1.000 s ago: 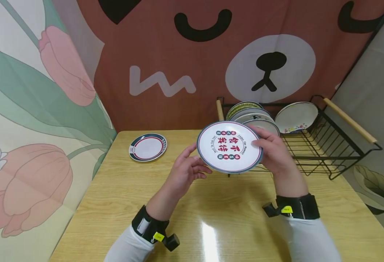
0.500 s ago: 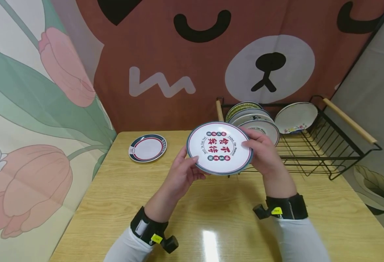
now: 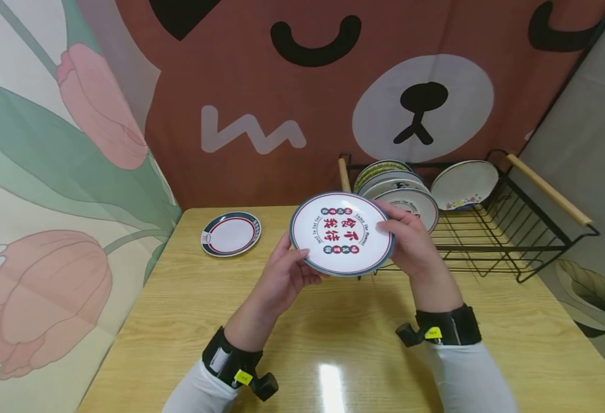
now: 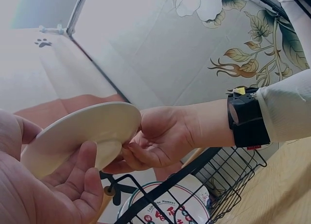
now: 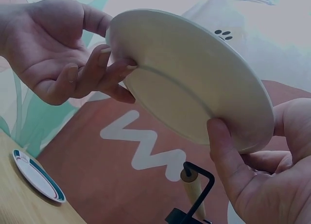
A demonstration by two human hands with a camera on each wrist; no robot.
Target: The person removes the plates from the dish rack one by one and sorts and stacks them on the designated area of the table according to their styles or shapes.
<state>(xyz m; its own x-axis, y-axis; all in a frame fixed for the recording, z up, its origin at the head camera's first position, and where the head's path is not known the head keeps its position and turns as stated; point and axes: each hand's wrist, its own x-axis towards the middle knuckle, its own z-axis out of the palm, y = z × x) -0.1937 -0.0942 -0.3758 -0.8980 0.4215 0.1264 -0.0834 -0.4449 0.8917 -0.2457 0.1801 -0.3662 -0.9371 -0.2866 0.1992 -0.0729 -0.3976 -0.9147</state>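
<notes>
A round white plate [image 3: 340,233] with a dark green rim and red characters is held in the air above the wooden table [image 3: 333,332], between both hands. My left hand [image 3: 284,275] grips its left edge, thumb on top and fingers under the plate's base [image 4: 80,139]. My right hand [image 3: 410,241] grips the right edge the same way. From below, the plate's plain underside [image 5: 189,83] shows, with the left hand's fingers [image 5: 104,71] curled under it and the right hand's thumb [image 5: 228,158] against the rim.
A black wire dish rack [image 3: 493,229] with wooden handles stands at the back right and holds several upright plates [image 3: 402,192]. A small plate [image 3: 231,233] with a green and red rim lies flat at the table's back left. Printed cloth walls close in the left and back.
The plate has moved left and slightly toward me, away from the rack. My left hand, which was apart from it a second ago, now holds its left edge.
</notes>
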